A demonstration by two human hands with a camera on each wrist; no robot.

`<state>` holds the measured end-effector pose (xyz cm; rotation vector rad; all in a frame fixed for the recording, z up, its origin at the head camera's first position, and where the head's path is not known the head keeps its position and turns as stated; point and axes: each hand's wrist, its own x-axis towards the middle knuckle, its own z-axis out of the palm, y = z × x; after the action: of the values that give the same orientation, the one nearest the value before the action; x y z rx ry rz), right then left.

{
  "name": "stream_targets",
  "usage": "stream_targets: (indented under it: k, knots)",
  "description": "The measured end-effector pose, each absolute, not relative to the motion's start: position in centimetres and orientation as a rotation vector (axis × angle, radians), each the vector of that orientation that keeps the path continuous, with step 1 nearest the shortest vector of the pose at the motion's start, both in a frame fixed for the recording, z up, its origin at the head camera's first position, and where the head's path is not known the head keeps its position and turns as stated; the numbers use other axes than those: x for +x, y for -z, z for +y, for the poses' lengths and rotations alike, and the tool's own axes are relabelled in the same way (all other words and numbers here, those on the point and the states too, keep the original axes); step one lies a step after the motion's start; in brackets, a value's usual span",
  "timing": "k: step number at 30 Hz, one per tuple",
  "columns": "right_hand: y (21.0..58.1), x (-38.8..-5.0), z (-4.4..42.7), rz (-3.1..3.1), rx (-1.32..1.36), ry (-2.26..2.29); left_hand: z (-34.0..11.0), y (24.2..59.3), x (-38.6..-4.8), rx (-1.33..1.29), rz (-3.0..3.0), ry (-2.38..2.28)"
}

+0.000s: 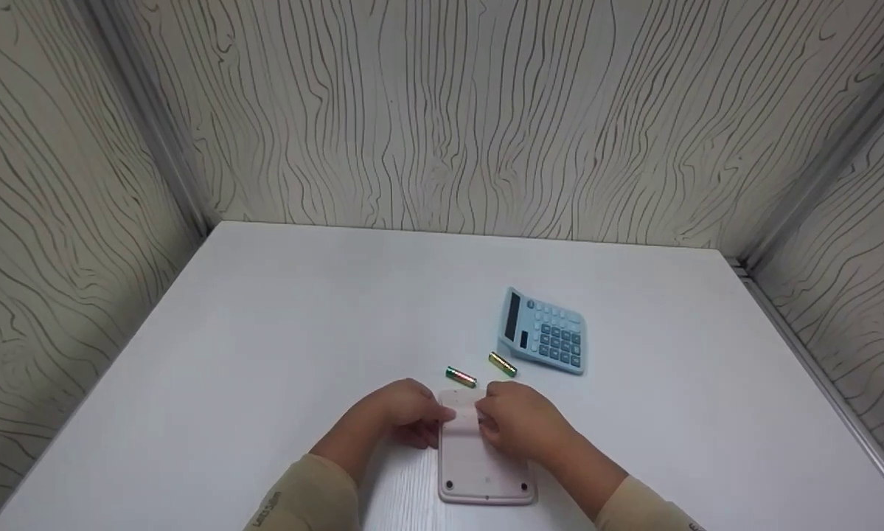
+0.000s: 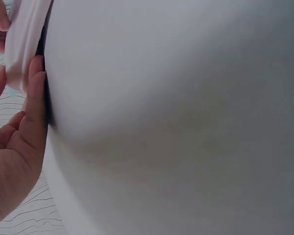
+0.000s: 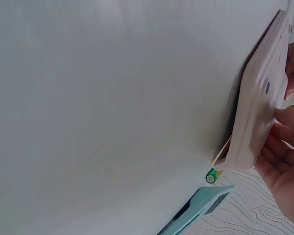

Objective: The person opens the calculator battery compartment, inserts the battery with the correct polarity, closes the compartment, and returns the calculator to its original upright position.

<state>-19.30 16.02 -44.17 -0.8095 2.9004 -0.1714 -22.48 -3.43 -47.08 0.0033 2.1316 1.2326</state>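
A pale pink calculator point(image 1: 478, 472) lies back side up on the white table, with dark round feet at its near end. My left hand point(image 1: 412, 413) grips its far left edge, thumb on the back and fingers along the side. Bent fingers of my right hand point(image 1: 519, 420) touch the back near the far right part; whether they pinch anything there is hidden. Just beyond the far end lie two green and gold batteries: one battery point(image 1: 461, 377) on the left, another battery point(image 1: 503, 364) on the right. In the right wrist view, both hands meet the pink calculator point(image 3: 257, 107).
A light blue calculator point(image 1: 545, 332) lies keys up beyond the right battery, turned sideways. Wood-grain patterned panels point(image 1: 442, 118) stand behind the white table point(image 1: 301, 310) and at both its sides.
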Motion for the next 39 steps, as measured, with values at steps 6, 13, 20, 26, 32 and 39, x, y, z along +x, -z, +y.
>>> stream_targets:
  k: [6, 13, 20, 26, 32, 39]
  knots:
    - [44.5, -19.6, 16.2, 2.884, -0.822, 0.189, -3.4, 46.9, -22.4, 0.007, 2.135, -1.215]
    - [44.4, -19.7, 16.4, 2.866, -0.857, 0.165, -3.5, 46.8, -22.6, 0.016, 2.146, -1.195]
    - [44.3, -19.2, 16.9, 2.88, -0.942, 0.101, -3.4, 46.6, -22.6, -0.015, 2.153, -1.175]
    - [44.4, -19.1, 16.8, 2.914, -0.936, 0.131, -3.4, 46.6, -22.6, -0.017, 2.165, -1.162]
    - [44.3, -19.0, 17.2, 3.004, -0.927, 0.261, -3.5, 46.7, -22.5, -0.01, 2.144, -1.191]
    - [43.6, -19.5, 19.4, 3.129, -0.761, 0.324, -3.3, 46.8, -22.5, -0.008, 2.151, -1.201]
